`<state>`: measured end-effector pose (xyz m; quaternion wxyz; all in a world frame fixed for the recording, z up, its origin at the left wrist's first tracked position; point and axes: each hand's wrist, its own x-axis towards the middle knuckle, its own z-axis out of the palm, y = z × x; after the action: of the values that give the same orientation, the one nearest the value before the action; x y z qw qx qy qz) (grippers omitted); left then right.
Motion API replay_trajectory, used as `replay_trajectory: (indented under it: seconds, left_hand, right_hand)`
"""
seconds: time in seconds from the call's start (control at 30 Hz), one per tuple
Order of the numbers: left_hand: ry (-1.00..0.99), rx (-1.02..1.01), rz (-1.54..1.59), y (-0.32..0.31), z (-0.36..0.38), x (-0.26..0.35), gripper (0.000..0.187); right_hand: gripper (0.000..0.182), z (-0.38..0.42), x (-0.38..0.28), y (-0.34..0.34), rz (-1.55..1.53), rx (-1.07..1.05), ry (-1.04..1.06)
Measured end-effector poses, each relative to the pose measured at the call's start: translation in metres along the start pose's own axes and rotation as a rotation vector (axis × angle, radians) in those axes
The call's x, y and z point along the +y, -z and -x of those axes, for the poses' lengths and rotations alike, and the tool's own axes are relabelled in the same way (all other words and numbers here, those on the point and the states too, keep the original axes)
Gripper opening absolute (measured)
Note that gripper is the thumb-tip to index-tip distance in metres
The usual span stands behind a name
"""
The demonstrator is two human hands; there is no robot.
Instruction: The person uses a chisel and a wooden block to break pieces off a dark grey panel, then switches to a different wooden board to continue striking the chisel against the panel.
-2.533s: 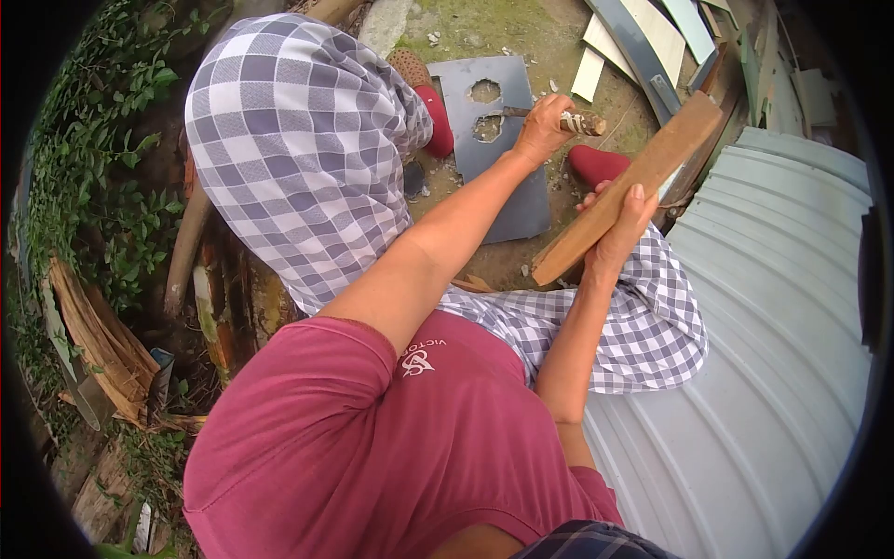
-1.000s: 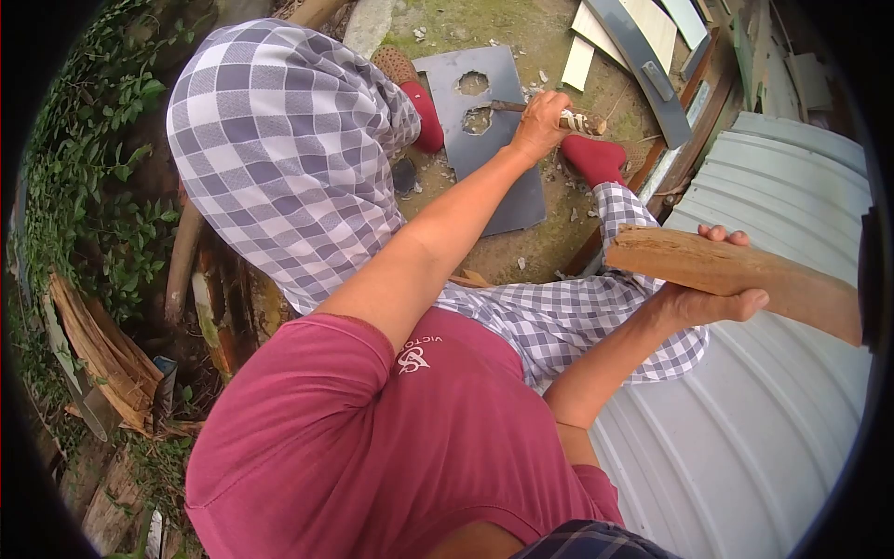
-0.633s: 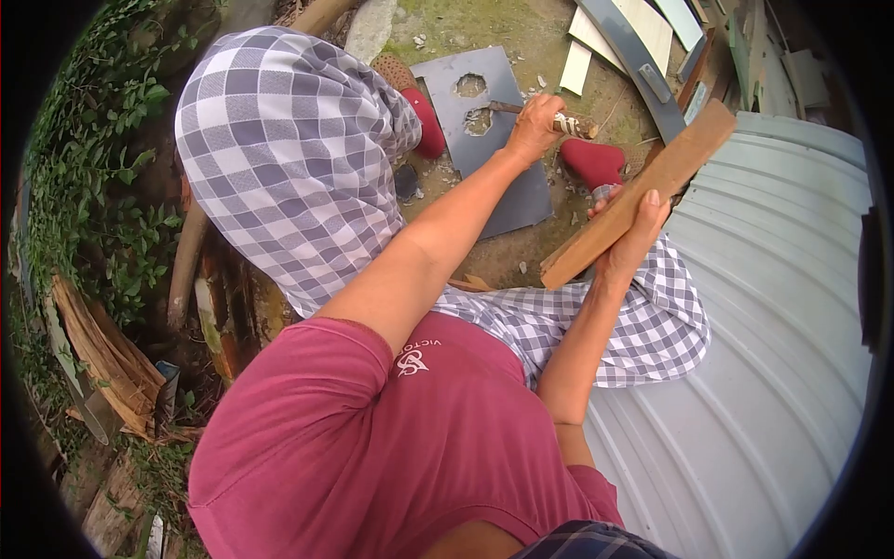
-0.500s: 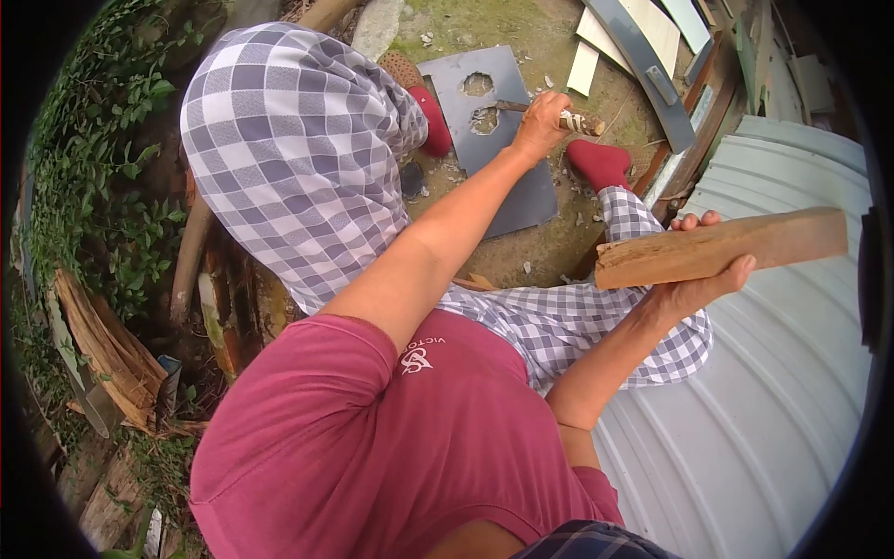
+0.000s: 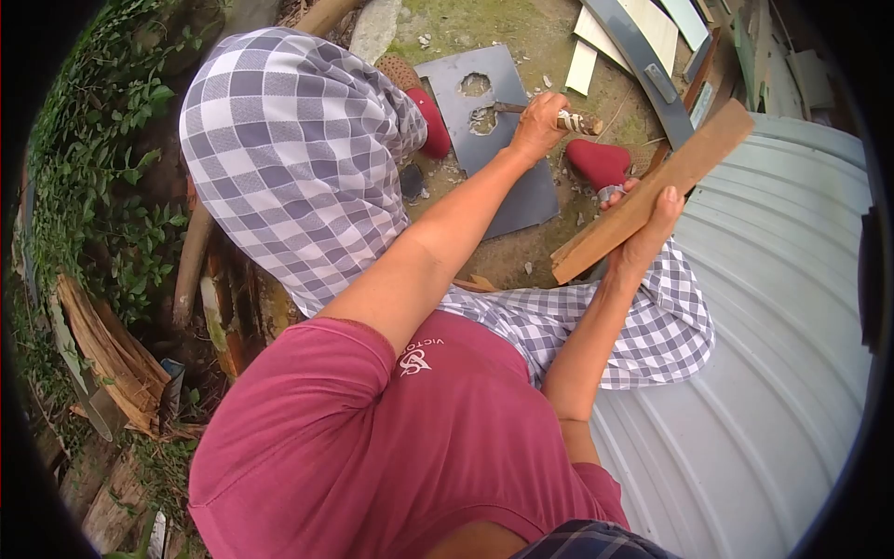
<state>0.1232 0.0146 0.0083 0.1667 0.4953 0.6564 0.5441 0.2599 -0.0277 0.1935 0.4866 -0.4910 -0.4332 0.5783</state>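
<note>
A grey flat panel lies on the ground between my feet, with two rough-edged holes in it. My left hand is closed around a chisel-like tool with a worn wooden handle and pale wrapping. Its metal tip lies at the edge of the lower hole. My right hand grips a thick wooden block from beneath, thumb on one side and fingertips on the other. The block is tilted, its far end up to the right, apart from the panel.
Pale strips and a long curved grey strip lie at the upper right. A ribbed metal sheet spreads on the right. Split wood and leafy plants are on the left. Small chips litter the ground.
My right hand has swung the wooden block leftward from nearly level to a steep slant, closer to the panel. The left hand and chisel have barely moved.
</note>
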Motion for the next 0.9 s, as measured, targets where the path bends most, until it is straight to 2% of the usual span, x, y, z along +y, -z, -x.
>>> replay_trajectory:
  seconds: [0.1, 0.17, 0.2, 0.23, 0.27, 0.33, 0.37, 0.4, 0.43, 0.47, 0.5, 0.6, 0.7, 0.77, 0.83, 0.9]
  left_hand:
    - [0.036, 0.02, 0.006, -0.001, -0.002, -0.002, 0.029]
    - [0.055, -0.015, 0.021, -0.001, -0.003, 0.001, 0.029]
    - [0.059, -0.016, 0.026, -0.003, -0.002, 0.002, 0.029]
    - [0.055, -0.012, 0.011, -0.003, -0.002, 0.002, 0.029]
    - [0.05, -0.009, -0.006, -0.003, -0.002, 0.001, 0.029]
    - [0.041, -0.005, -0.007, -0.002, -0.002, -0.001, 0.028]
    - [0.03, -0.001, -0.003, -0.003, -0.001, -0.001, 0.028]
    - [0.025, -0.004, -0.003, -0.003, 0.001, -0.001, 0.028]
    - [0.051, -0.021, 0.01, 0.0, 0.004, 0.0, 0.028]
    - [0.071, -0.024, 0.018, 0.002, -0.004, -0.003, 0.028]
    - [0.066, -0.009, 0.003, 0.008, -0.015, -0.005, 0.028]
    - [0.057, 0.02, 0.017, 0.004, -0.003, -0.002, 0.03]
    - [0.019, 0.004, 0.014, 0.005, -0.004, -0.002, 0.03]
    - [0.012, 0.034, 0.017, 0.01, -0.005, -0.002, 0.031]
    - [0.009, 0.062, 0.024, 0.016, -0.006, -0.002, 0.032]
    - [0.127, 0.199, 0.007, 0.029, -0.015, -0.006, 0.037]
  right_hand:
    - [0.066, -0.004, -0.06, 0.019, -0.12, 0.095, 0.113]
    - [0.069, 0.003, -0.087, 0.011, -0.114, 0.172, 0.19]
    - [0.069, 0.004, -0.09, 0.009, -0.056, 0.237, 0.299]
    - [0.069, 0.004, -0.091, 0.009, -0.001, 0.301, 0.407]
    - [0.064, 0.003, -0.078, 0.013, -0.08, 0.217, 0.377]
    - [0.057, 0.003, -0.023, -0.004, 0.09, 0.171, 0.458]
    - [0.05, 0.003, 0.016, -0.008, 0.179, 0.167, 0.227]
    - [0.048, -0.018, 0.08, 0.019, 0.771, 0.05, 0.409]
    - [0.045, -0.005, 0.091, 0.01, 0.281, -0.099, -0.141]
    - [0.043, -0.003, 0.097, 0.011, 0.273, -0.001, -0.15]
    - [0.042, 0.007, 0.058, -0.005, 0.077, -0.044, -0.307]
    - [0.044, -0.001, 0.036, 0.002, 0.075, -0.01, -0.132]
    - [0.043, -0.012, 0.026, 0.013, 0.072, 0.013, -0.044]
    - [0.043, -0.008, 0.032, 0.015, 0.023, 0.028, -0.065]
    - [0.043, 0.001, 0.042, 0.013, -0.029, 0.088, -0.179]
    - [0.043, 0.005, 0.049, 0.01, -0.04, 0.116, -0.223]
